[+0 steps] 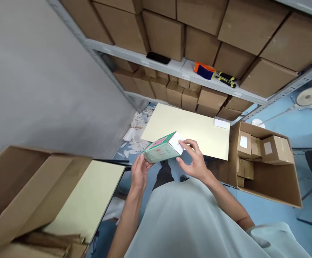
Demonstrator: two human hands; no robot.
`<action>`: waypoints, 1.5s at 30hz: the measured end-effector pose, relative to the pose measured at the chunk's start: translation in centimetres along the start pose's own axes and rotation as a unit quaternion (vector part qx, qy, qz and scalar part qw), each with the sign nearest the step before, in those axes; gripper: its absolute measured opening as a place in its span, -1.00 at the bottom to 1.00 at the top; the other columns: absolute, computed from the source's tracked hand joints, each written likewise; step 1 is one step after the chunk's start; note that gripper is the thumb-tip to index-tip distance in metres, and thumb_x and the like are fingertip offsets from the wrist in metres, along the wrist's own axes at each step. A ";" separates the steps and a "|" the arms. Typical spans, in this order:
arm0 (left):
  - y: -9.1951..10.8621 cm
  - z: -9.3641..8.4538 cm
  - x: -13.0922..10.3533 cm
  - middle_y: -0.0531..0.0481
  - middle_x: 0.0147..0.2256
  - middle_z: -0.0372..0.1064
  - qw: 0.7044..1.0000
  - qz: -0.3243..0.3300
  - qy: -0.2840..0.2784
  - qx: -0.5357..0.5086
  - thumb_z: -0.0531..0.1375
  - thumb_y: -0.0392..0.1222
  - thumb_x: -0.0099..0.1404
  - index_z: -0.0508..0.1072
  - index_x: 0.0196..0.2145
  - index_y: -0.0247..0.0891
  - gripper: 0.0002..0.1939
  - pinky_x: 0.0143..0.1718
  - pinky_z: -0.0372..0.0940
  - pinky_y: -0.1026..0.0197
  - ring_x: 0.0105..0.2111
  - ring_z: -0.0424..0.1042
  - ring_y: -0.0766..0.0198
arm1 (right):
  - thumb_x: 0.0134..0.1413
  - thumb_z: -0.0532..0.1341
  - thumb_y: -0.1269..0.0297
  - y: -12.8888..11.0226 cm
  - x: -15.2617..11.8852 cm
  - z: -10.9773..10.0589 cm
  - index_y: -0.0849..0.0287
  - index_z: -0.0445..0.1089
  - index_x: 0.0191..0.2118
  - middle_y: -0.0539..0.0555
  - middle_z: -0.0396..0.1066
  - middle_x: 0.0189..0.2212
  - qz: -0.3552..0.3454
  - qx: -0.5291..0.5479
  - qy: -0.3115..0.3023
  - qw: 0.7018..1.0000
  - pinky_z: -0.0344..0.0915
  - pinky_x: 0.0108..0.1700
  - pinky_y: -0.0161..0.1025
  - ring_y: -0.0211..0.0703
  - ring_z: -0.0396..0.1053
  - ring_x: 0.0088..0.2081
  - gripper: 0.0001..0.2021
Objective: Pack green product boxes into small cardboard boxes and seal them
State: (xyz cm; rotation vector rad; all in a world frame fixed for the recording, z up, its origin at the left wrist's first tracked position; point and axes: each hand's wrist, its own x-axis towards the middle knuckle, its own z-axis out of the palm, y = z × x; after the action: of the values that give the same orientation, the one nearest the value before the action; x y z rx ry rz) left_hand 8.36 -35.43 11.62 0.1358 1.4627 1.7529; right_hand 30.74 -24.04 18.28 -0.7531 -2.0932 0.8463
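Note:
A small green-and-white carton (160, 148) with pink print is held up in front of me, tilted, its plain white end facing right. My left hand (140, 170) supports the carton's left end from below, fingers bent around it. At the white end, my right hand (195, 161) has its index fingertip on the end face and its thumb by the lower corner, the palm off the carton. Beneath the carton, a pale yellow tabletop (193, 125) carries a small white paper pad (222, 123) at its far right corner.
Shelves (172, 68) hold stacked brown boxes, a black phone (158, 58), an orange-and-blue tape roll (204, 70) and yellow-black cutters (225, 79). An open carton (274, 193) with small boxes is at right. Another large carton (38, 182) stands left. Paper scraps (137, 132) litter the floor.

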 end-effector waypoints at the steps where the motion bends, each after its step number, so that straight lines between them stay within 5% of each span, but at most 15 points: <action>1: 0.3 0.8 1.3 -0.20 -0.06 0.73 1.000 -0.002 -0.018 0.008 0.57 0.36 0.11 0.65 -0.13 -0.18 -0.39 -0.11 0.56 0.07 -0.10 0.72 -0.05 | 0.37 0.34 0.21 0.2 0.8 0.1 -0.17 0.32 0.57 0.27 0.43 0.28 0.007 -0.009 0.016 1.000 0.61 0.28 0.20 0.23 0.50 0.31 -0.30; 7: 2.6 4.2 9.1 -0.20 0.05 0.70 0.985 -0.069 -0.154 0.042 0.60 0.28 0.10 0.61 0.02 -0.13 -0.33 -0.05 0.59 0.01 -0.03 0.71 -0.08 | 0.44 0.30 0.23 -0.3 6.7 2.0 -0.15 0.30 0.58 0.28 0.45 0.27 0.017 -0.092 0.105 0.990 0.60 0.28 0.19 0.22 0.50 0.29 -0.33; 12: 5.2 4.4 15.0 -0.28 0.26 0.58 0.943 -0.103 -0.286 0.135 0.70 0.11 0.01 0.35 0.41 -0.05 0.11 0.18 0.56 -0.09 0.20 0.65 -0.15 | 0.55 0.22 0.27 -0.8 11.9 4.4 -0.07 0.33 0.56 0.27 0.49 0.23 0.031 -0.154 0.128 0.979 0.59 0.28 0.15 0.15 0.52 0.26 -0.43; 16: 6.2 4.5 17.8 -0.27 0.14 0.65 0.908 -0.136 -0.358 0.171 0.73 0.06 -0.05 0.31 0.38 -0.11 0.15 0.18 0.58 -0.14 0.05 0.74 -0.15 | 0.59 0.19 0.28 -0.5 15.2 5.8 -0.08 0.33 0.56 0.27 0.49 0.27 0.045 -0.177 0.114 0.977 0.54 0.33 0.15 0.13 0.49 0.30 -0.46; 21: 7.1 4.8 19.1 -0.17 -0.09 0.72 0.901 -0.171 -0.362 0.168 0.69 0.18 0.01 0.22 0.38 -0.12 0.16 -0.15 0.66 -0.02 -0.22 0.78 -0.10 | 0.58 0.26 0.17 0.4 18.4 5.9 -0.09 0.38 0.55 0.26 0.48 0.33 0.084 -0.154 0.107 0.979 0.45 0.42 0.18 0.14 0.44 0.36 -0.46; 25: 8.0 4.5 20.8 -0.13 -0.15 0.73 0.877 -0.218 -0.397 0.160 0.66 0.16 0.08 0.30 0.34 -0.15 0.03 -0.27 0.62 0.09 -0.31 0.77 -0.07 | 0.48 0.36 -0.11 3.2 20.1 5.1 -0.12 0.39 0.55 0.25 0.40 0.45 0.163 -0.026 0.130 0.978 0.44 0.42 0.17 0.17 0.38 0.44 -0.36; 29: 7.5 3.4 23.2 -0.10 -0.26 0.71 0.841 -0.290 -0.448 0.094 0.63 0.13 0.15 0.54 0.10 -0.22 -0.31 -0.39 0.56 0.15 -0.39 0.73 -0.01 | 0.24 0.45 -0.39 6.6 20.8 5.1 -0.10 0.27 0.60 0.27 0.37 0.49 0.259 0.238 0.127 0.927 0.39 0.46 0.15 0.18 0.42 0.45 -0.05; 32: 5.9 2.1 25.1 -0.06 -0.44 0.62 0.777 -0.364 -0.510 0.058 0.60 0.26 0.14 0.62 -0.20 -0.24 -0.45 -0.53 0.46 0.19 -0.52 0.64 0.06 | 0.10 0.54 -0.37 7.2 21.0 6.4 -0.11 0.19 0.62 0.23 0.55 0.32 0.274 0.363 0.071 0.888 0.44 0.41 0.12 0.15 0.55 0.30 0.09; 36: 4.6 0.9 26.3 -0.06 -0.48 0.58 0.724 -0.400 -0.560 0.040 0.59 0.42 0.10 0.64 -0.35 -0.22 -0.39 -0.56 0.41 0.18 -0.54 0.60 0.07 | 0.13 0.56 -0.21 6.6 21.5 8.0 -0.12 0.33 0.49 0.11 0.62 0.15 0.264 0.392 0.069 0.879 0.55 0.20 0.01 0.07 0.62 0.11 -0.11; 38: 4.9 1.3 26.2 -0.12 -0.34 0.66 0.740 -0.387 -0.547 0.050 0.56 0.36 0.20 0.69 -0.20 -0.20 -0.44 -0.42 0.51 0.13 -0.39 0.69 0.00 | 0.10 0.58 -0.13 6.9 21.9 8.3 -0.07 0.43 0.37 0.09 0.62 0.09 0.270 0.375 0.098 0.881 0.56 0.14 -0.05 0.03 0.60 0.05 -0.23; 42: 6.5 3.9 25.2 -0.22 0.23 0.61 0.846 -0.267 -0.455 0.073 0.59 0.09 0.28 0.50 0.39 -0.01 -0.21 0.13 0.56 -0.01 0.14 0.67 -0.07 | -0.03 0.65 -0.03 9.0 22.4 8.5 -0.03 0.47 0.22 0.05 0.60 -0.02 0.314 0.288 0.183 0.886 0.58 0.01 -0.14 -0.09 0.56 -0.11 -0.29; 45: 6.7 5.9 24.7 -0.20 0.24 0.60 0.892 -0.192 -0.396 0.105 0.66 0.01 0.16 0.44 0.40 -0.02 -0.07 0.22 0.50 0.02 0.18 0.63 -0.03 | -0.10 0.66 -0.06 10.5 22.5 8.6 -0.02 0.46 0.17 0.01 0.56 -0.08 0.342 0.247 0.229 0.877 0.59 -0.09 -0.20 -0.17 0.52 -0.23 -0.27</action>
State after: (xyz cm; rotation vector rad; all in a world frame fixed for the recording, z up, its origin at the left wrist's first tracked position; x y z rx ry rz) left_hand -7.87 -14.92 9.16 0.5649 0.9657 1.0132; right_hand 13.90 -4.11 15.23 -1.2748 -1.0986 1.3499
